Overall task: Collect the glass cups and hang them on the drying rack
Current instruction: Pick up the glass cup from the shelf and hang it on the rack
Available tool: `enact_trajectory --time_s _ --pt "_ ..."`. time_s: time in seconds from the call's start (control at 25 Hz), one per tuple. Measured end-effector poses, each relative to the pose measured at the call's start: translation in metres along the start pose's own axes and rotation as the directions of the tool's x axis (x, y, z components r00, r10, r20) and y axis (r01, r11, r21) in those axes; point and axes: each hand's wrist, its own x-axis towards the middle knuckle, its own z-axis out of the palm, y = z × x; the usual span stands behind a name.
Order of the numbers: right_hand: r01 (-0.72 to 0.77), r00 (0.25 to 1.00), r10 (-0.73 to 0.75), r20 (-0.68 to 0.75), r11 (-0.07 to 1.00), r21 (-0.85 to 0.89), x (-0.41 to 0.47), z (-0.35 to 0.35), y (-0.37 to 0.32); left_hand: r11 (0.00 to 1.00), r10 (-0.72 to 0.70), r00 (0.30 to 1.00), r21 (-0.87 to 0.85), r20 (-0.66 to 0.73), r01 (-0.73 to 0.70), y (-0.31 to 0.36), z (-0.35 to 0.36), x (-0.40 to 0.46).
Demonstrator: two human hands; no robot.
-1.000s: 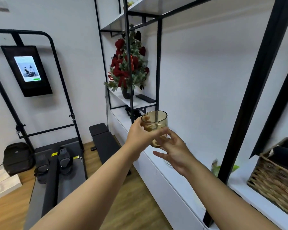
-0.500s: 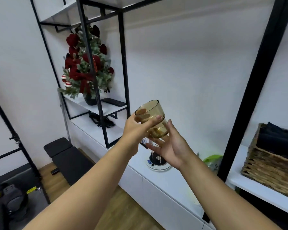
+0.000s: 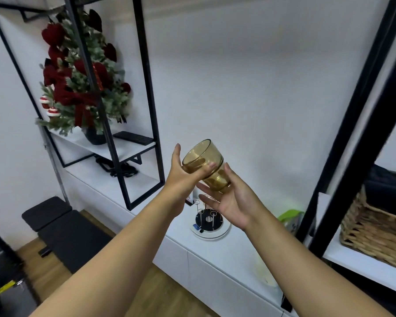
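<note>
View's swung right over the last sec: the exercise gear that filled the left side is nearly out of frame, and the drying rack (image 3: 209, 221) now sits in plain sight on the white counter (image 3: 229, 255), directly below my hands. The glass cup (image 3: 203, 164) has tilted too; it was upright w/ mouth up, now it leans over, mouth toward upper left, base toward lower right. Left hand (image 3: 183, 179) is wrapped round the cup's side, thumb across the front, fingers behind. Right hand (image 3: 232, 202) is spread, palm up, fingertips cupping the base, supporting rather than pinching it. Cup is in the air, well above the rack, touching no prong. Rack's thin wire prongs look bare, tho part of it is hidden behind the right hand, so can't vouch for the far side. My read: I've arrived at the rack and the flip has begun, so this is the hang step for this cup, approx. midway. Next I'd finish inverting and lower the mouth over a prong. Risk is smooth glass slipping mid-turn, or the rim clipping a thin prong. No other cups in sight.
</note>
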Motion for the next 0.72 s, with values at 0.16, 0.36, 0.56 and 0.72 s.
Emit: enact_trajectory --time_s 0.16,0.36,0.56,0.72 --pt "0.003 0.998 -0.002 -0.060 1.000 0.021 0.057 -0.022 0.001 0.997 -0.074 0.997 -0.009 0.034 0.074 -0.031 -0.010 0.049" --pt "-0.032 0.996 0.037 -0.086 0.997 0.066 0.117 -0.064 0.010 0.996 -0.066 0.998 0.059 0.004 0.066 -0.060 -0.010 0.103" --pt "-0.033 0.988 0.040 -0.147 0.998 0.047 0.142 -0.096 0.016 0.994 -0.087 0.996 0.067 -0.015 0.087 -0.072 -0.007 0.131" --pt "0.041 0.973 -0.046 -0.225 0.999 -0.025 0.152 -0.111 0.011 0.991 -0.087 0.995 0.111 0.044 0.081 -0.077 0.001 0.156"
